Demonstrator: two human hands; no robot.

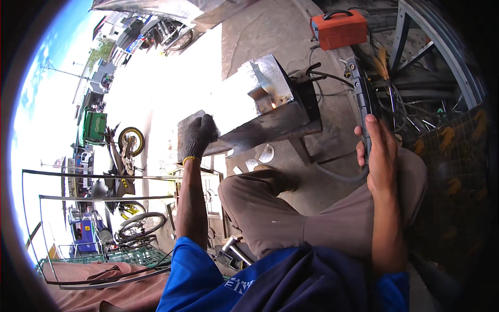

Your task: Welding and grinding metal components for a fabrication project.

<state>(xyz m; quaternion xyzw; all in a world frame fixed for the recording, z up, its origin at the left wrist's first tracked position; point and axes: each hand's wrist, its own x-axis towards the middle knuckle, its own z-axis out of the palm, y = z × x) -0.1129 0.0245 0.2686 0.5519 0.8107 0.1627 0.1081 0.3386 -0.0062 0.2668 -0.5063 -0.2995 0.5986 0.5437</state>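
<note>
A folded sheet-metal piece (278,73), bright with glare, lies on a dark metal stand (260,127) before me. A small orange glow shows on it, next to a scorched patch. My left hand (199,136), in a dark grey glove, is closed at the left end of the sheet metal; its fingertips are hidden. My right hand (379,151) is bare and wrapped round a long black thing (358,86) with bolts on its edge, held upright over my right knee. Seen edge-on, it looks like a hand-held welding shield.
An orange machine with a handle (339,30) stands at the back right, with cables (332,78) on the floor. Thin metal frames (104,197) stand at left, near a hammer (236,249). Metal scraps (266,153) lie beneath the stand. Motorcycles (122,156) are parked farther left.
</note>
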